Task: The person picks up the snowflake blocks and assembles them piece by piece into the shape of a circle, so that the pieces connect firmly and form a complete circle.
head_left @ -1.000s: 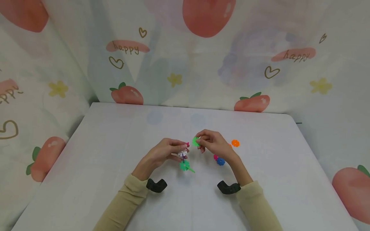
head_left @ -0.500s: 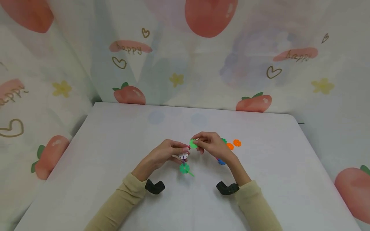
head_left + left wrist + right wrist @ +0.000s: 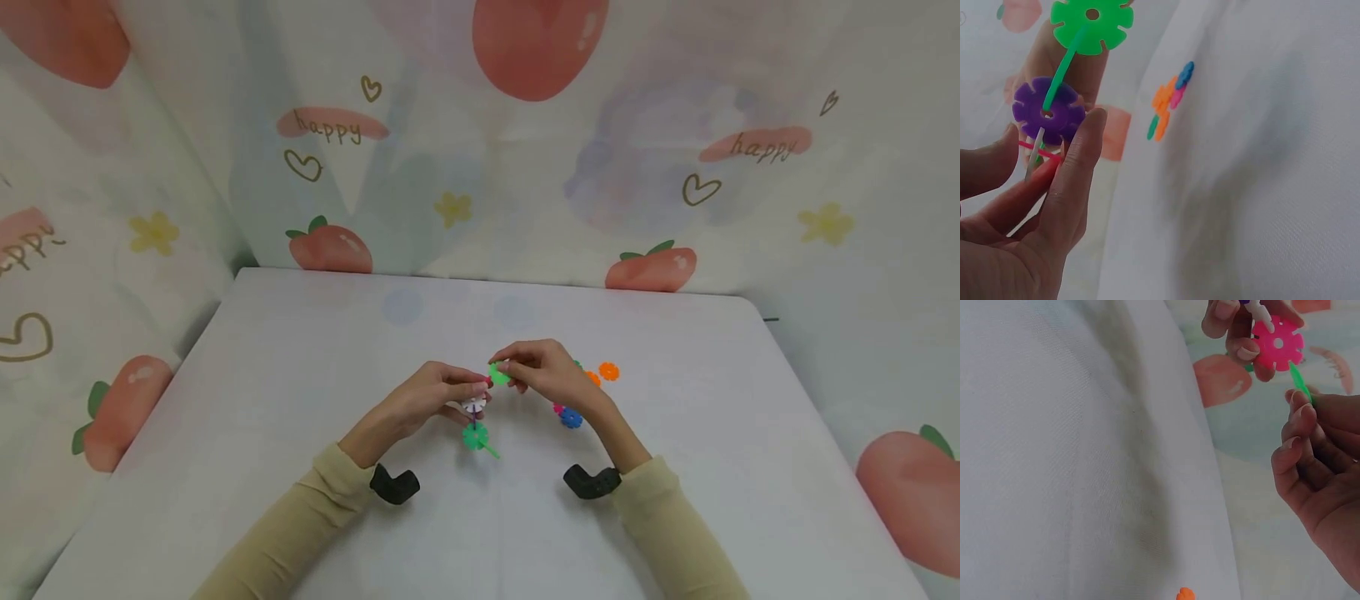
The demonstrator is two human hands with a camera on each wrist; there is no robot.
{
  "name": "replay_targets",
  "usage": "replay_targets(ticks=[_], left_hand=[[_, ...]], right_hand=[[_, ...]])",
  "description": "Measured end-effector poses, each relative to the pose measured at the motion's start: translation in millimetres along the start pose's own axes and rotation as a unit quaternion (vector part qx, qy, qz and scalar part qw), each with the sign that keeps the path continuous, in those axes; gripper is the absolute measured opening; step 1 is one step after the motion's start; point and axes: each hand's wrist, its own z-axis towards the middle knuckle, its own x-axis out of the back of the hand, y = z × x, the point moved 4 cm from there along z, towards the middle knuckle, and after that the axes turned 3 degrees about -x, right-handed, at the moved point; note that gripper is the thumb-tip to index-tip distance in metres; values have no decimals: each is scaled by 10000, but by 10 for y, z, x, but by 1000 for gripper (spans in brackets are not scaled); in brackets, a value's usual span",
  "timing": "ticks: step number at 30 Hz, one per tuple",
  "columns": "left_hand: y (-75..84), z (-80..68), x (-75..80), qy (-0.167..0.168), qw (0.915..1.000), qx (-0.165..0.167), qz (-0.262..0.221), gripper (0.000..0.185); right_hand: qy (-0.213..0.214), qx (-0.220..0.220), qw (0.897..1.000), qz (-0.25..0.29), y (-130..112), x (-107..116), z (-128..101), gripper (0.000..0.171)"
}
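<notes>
My left hand (image 3: 471,388) pinches a small assembly of snowflake discs on thin sticks just above the white table (image 3: 300,375). It has a white disc (image 3: 472,406), a green disc (image 3: 475,436), a purple disc (image 3: 1047,111) and a pink disc (image 3: 1277,344). My right hand (image 3: 512,372) pinches a light green disc (image 3: 497,374) by its edge and holds it against the top of the assembly, beside the pink disc. In the right wrist view the green piece (image 3: 1300,382) shows edge-on between my fingertips (image 3: 1299,415).
Loose discs lie on the table right of my right hand: two orange ones (image 3: 609,371), a blue one (image 3: 572,418) and a pink one (image 3: 558,408). A fruit-print curtain (image 3: 525,167) closes off the back and sides. Black wrist cameras (image 3: 393,485) sit on both forearms.
My right hand has carried the light green disc a little left and down, from apart to right against the assembly. My left hand has held nearly still.
</notes>
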Motion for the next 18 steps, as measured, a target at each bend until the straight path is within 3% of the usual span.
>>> replay_targets(ticks=[7, 11, 18], left_hand=[[74, 1, 0, 25, 9999, 15, 113, 42], [69, 27, -4, 232, 9997, 22, 49, 40], [46, 63, -50, 563, 9980, -276, -54, 34]], right_hand=[[-164, -108, 9998, -70, -49, 22, 29, 21], [-238, -95, 9996, -94, -76, 27, 64, 22], [-340, -50, 9994, 37, -76, 25, 115, 21]])
